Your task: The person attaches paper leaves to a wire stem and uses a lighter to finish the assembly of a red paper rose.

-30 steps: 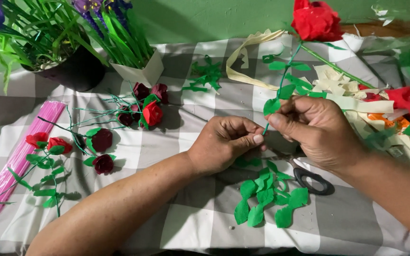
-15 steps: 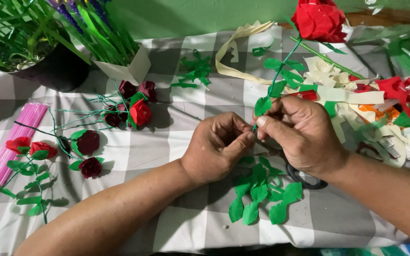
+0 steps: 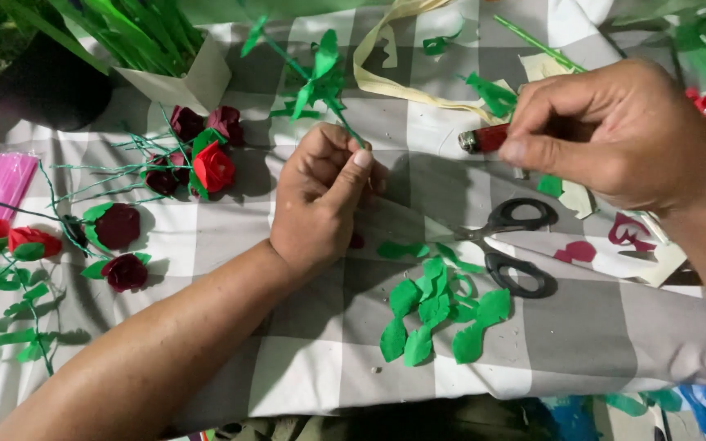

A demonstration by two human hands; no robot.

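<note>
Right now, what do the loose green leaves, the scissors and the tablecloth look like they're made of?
Leaves: likely matte paper, thin with cut edges. Scissors: handles look like glossy black plastic; blades mostly hidden. Tablecloth: apparently woven fabric, creased, grey-and-white checked.

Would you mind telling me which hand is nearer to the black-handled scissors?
Right. The right hand hovers just above the black-handled scissors, holding a small red tube; the left hand sits farther off to their left, pinching a green stem.

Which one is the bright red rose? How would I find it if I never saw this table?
Start at the white paper pot with green blades at the top left of the checked cloth. Just below it lies a bunch of paper roses on thin green wire stems. The bright red rose is the only vivid one there; the dark maroon roses surround it.
</note>
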